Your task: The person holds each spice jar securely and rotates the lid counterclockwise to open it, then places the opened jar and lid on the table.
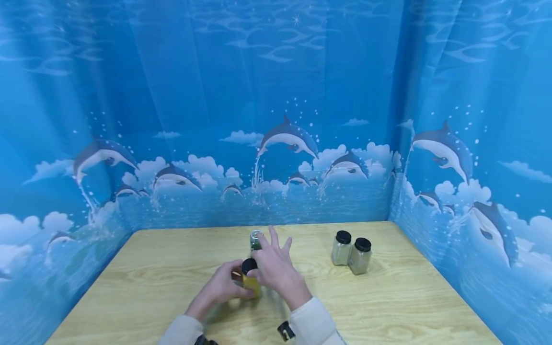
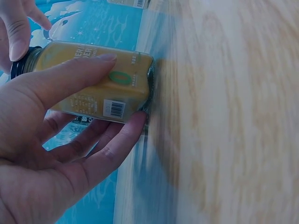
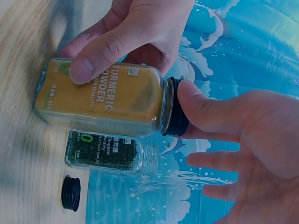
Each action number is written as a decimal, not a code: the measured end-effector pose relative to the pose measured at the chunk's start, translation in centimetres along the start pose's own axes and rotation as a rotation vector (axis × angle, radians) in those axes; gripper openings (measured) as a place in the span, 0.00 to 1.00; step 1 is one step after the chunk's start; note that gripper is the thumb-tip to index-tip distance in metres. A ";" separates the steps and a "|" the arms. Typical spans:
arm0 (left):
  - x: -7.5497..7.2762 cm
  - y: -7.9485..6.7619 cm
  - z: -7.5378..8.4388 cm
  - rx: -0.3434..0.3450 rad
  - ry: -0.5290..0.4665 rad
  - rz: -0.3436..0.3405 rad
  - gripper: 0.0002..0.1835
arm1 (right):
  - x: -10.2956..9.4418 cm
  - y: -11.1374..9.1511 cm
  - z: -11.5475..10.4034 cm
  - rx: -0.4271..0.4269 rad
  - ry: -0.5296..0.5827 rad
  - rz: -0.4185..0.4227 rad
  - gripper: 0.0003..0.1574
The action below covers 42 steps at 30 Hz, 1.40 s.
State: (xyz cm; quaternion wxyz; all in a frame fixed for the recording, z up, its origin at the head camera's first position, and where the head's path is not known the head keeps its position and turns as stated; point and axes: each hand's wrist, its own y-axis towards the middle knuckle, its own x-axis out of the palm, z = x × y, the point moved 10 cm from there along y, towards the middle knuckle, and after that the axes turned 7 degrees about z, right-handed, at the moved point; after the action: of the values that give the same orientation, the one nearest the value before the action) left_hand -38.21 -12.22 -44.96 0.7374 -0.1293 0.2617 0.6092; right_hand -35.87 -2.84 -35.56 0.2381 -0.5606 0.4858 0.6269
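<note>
My left hand grips a glass jar of turmeric powder, thumb across its label in the left wrist view. The jar stands upright at the tabletop with its black lid on. At that lid, my right hand pinches with thumb and index finger, the other fingers spread out. Just behind stands a jar of chopped parsley with its threaded neck bare. A loose black lid lies on the table beside the parsley jar; in the head view my right hand partly hides that jar.
Two black-capped glass jars, one slightly left of the other, stand on the right of the wooden table. Blue dolphin-print curtains enclose the table at the back and both sides.
</note>
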 end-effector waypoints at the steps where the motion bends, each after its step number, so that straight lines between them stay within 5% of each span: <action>1: 0.0 0.0 0.0 0.004 0.000 -0.001 0.26 | 0.0 0.0 0.0 -0.003 -0.004 0.001 0.24; 42: -0.1 -0.2 0.2 0.006 -0.002 -0.021 0.28 | 0.7 -0.2 0.2 -0.037 0.074 -0.056 0.25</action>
State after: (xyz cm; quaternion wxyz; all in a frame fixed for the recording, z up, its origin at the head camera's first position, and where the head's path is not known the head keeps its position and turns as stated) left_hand -38.01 -12.19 -44.74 0.7443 -0.1290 0.2615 0.6008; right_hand -36.01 -2.77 -36.31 0.2271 -0.6012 0.4665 0.6077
